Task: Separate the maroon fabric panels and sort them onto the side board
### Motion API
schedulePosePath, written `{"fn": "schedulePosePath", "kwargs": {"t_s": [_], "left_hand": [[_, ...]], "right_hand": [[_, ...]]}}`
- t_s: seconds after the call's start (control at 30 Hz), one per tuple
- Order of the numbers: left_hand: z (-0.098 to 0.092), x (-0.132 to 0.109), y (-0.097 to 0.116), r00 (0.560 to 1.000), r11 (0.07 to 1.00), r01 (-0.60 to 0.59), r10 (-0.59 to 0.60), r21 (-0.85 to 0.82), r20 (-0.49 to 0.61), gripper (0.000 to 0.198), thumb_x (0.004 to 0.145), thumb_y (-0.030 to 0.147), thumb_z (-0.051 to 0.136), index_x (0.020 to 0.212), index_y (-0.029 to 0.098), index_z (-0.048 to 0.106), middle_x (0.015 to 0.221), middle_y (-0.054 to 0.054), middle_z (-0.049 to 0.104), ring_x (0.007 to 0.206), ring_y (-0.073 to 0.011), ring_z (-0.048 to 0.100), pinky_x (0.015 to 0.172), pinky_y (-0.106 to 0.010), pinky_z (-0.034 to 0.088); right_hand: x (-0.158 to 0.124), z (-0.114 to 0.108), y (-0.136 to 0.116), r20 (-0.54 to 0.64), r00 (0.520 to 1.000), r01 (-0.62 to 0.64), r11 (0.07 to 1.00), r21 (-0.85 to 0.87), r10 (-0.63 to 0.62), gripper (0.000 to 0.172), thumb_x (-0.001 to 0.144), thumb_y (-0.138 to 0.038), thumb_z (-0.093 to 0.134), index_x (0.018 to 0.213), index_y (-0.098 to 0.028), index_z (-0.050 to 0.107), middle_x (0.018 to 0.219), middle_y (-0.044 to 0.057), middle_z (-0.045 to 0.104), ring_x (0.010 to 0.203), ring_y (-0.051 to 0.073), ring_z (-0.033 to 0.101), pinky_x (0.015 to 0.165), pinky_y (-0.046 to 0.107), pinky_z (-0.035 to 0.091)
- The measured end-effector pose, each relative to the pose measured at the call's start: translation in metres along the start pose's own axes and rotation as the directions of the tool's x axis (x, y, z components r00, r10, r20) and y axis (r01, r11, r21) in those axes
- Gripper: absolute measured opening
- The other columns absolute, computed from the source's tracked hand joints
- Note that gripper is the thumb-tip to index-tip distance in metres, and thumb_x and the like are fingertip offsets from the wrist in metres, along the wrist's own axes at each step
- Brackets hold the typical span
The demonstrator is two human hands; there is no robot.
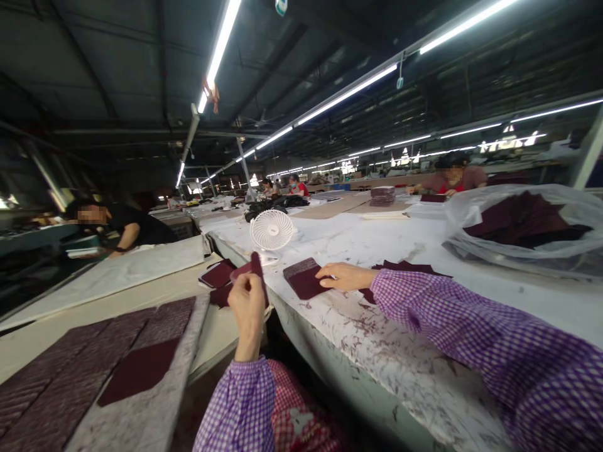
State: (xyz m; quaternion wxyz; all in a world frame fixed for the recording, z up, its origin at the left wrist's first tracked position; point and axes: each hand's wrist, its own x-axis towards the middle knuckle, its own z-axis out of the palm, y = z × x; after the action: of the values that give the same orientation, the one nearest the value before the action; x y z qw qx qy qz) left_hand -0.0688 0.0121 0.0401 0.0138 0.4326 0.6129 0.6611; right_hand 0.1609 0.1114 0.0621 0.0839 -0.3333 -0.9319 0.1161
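My left hand (247,304) is closed, fingers pinched on a maroon fabric piece (257,267) that stands up from the grip. My right hand (347,276) reaches over the white table, its thumb and fingertips at the right edge of a small stack of maroon fabric pieces (306,279), pinching at the top piece. That stack has a speckled strip along its far side. Partly under my right forearm lies a fanned pile of maroon pieces (409,269). More maroon pieces (217,275) rest just beyond my left hand.
Rows of speckled fabric (113,339) cover a board at the left. A white fan (272,230) stands ahead near the table edge. A clear plastic bag (518,248) of maroon cloth sits at the right. A gap runs between the two tables. Co-workers (136,226) bend over tables.
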Motion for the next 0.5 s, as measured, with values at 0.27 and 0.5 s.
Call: {"fn": "schedulePosePath", "kwargs": {"t_s": [0.27, 0.5], "left_hand": [[0.017, -0.102, 0.039, 0.564, 0.927, -0.322, 0.352, -0.193, 0.747, 0.018, 0.08, 0.014, 0.044, 0.072, 0.019, 0.059, 0.098, -0.004, 0.069, 0.092, -0.0166, 0.062, 0.085, -0.027, 0.045], [0.004, -0.11, 0.055, 0.398, 0.897, -0.302, 0.426, -0.323, 0.813, 0.018, 0.087, 0.026, 0.049, 0.083, 0.019, 0.065, 0.102, -0.006, 0.067, 0.095, -0.0165, 0.06, 0.087, -0.028, 0.046]], "right_hand": [[-0.067, -0.01, -0.005, 0.283, 0.916, -0.396, 0.533, 0.747, 0.284, 0.065, 0.087, -0.061, 0.038, 0.128, -0.01, 0.041, 0.105, 0.018, 0.059, 0.075, 0.017, 0.061, 0.067, 0.034, 0.053], [-0.086, -0.001, 0.005, 0.23, 0.962, -0.266, 0.703, 0.66, 0.148, 0.058, 0.067, -0.019, 0.064, 0.122, -0.014, 0.046, 0.072, -0.005, 0.046, 0.059, 0.008, 0.049, 0.059, 0.024, 0.048]]}}
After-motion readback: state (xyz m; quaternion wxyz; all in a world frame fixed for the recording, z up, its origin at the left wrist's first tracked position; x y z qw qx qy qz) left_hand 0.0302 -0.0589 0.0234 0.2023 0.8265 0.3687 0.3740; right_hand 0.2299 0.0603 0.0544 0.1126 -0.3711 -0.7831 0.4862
